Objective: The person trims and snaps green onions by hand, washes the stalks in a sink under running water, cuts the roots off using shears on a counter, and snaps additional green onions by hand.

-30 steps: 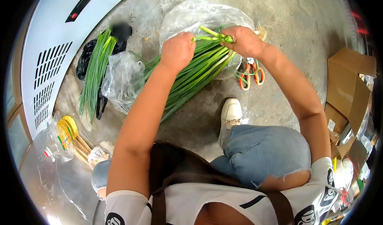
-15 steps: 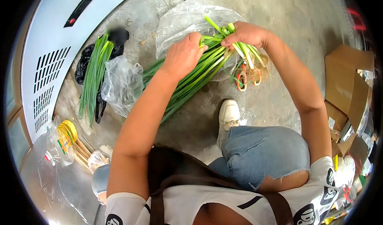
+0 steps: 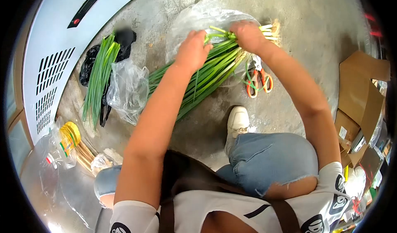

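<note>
Long green spring onions with white root ends [image 3: 210, 76]: 12 o'clock, partly over clear crinkled plastic [image 3: 194, 18]. Right hand [image 3: 247, 35] clenched round a few stalks [image 3: 226, 35], left hand [image 3: 192, 51] pinching green leaf. Hard tugging could tear them; orange-handled metal scissors [image 3: 257, 64], 5 o'clock of right hand, could nick it if lowered.

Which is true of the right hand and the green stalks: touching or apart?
Touching. The head view shows green stalks emerging from the closed right hand.

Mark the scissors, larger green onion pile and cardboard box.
Scissors [image 3: 255, 77], head view: on an orange handle.
Larger green onion pile [image 3: 209, 77], head view: on the leaves.
Cardboard box [image 3: 352, 93], head view: on a brown panel.
</note>
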